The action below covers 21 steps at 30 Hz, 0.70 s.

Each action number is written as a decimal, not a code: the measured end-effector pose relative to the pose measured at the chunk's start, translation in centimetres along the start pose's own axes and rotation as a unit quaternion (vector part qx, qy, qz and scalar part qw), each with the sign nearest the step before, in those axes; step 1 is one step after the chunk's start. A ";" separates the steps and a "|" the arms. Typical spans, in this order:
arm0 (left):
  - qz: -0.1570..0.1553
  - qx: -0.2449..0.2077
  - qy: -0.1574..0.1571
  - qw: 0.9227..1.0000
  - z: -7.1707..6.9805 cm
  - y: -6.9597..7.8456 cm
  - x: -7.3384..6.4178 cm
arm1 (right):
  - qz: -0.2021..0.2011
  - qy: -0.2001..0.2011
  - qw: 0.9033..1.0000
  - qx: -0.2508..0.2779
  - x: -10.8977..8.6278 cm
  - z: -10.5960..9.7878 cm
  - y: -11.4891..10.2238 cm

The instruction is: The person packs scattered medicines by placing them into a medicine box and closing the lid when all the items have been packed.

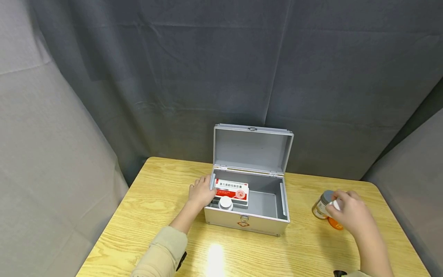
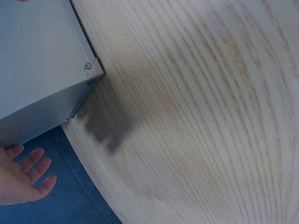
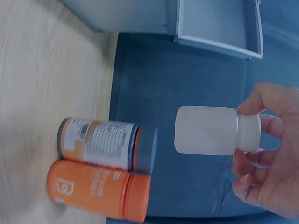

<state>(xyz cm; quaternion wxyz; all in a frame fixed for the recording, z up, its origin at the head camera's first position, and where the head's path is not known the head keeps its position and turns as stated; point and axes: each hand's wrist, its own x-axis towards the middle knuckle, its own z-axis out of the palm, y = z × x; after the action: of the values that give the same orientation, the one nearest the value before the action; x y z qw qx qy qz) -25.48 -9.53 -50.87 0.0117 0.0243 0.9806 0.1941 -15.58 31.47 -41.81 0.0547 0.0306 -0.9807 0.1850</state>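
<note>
A silver first-aid case (image 1: 247,227) stands with its lid raised. My left hand (image 1: 201,191) grips its left rim, thumb over the edge; in the left wrist view the other fingers (image 2: 35,170) hang loosely outside the wall. Inside the case, at the left, are a red-and-white medicine box (image 1: 231,185) and a white-capped bottle (image 1: 225,203). Out to the right, my right hand (image 1: 354,213) pinches a white pill bottle (image 3: 208,130) by its cap end, above the table. Close by stand a grey-lidded jar (image 3: 105,143) and an orange bottle (image 3: 93,189), side by side.
The case's lid (image 1: 250,150) leans back near the dark curtain (image 1: 194,77) behind the wooden table (image 1: 152,200). Light grey cloth (image 1: 52,154) hangs at the left, and more grey cloth (image 1: 412,184) hangs beside the table's right edge.
</note>
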 end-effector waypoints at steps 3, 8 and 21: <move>0.001 0.003 0.002 1.000 0.0 0.0 0.0 | -0.003 -0.005 1.000 0.003 0.3 0.0 -0.8; 0.003 0.004 0.001 1.000 -0.1 0.1 0.0 | -0.018 0.021 1.000 0.007 0.8 0.1 -2.0; -0.002 0.004 0.000 1.000 0.1 0.0 0.1 | -0.085 0.045 0.995 0.023 2.5 1.4 -5.8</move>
<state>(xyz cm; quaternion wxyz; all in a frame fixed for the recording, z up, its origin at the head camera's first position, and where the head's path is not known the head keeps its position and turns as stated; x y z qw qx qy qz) -25.57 -9.52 -50.97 0.0117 0.0221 0.9815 0.1899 -17.71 25.47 -40.70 0.1133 0.1072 -0.9666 0.2036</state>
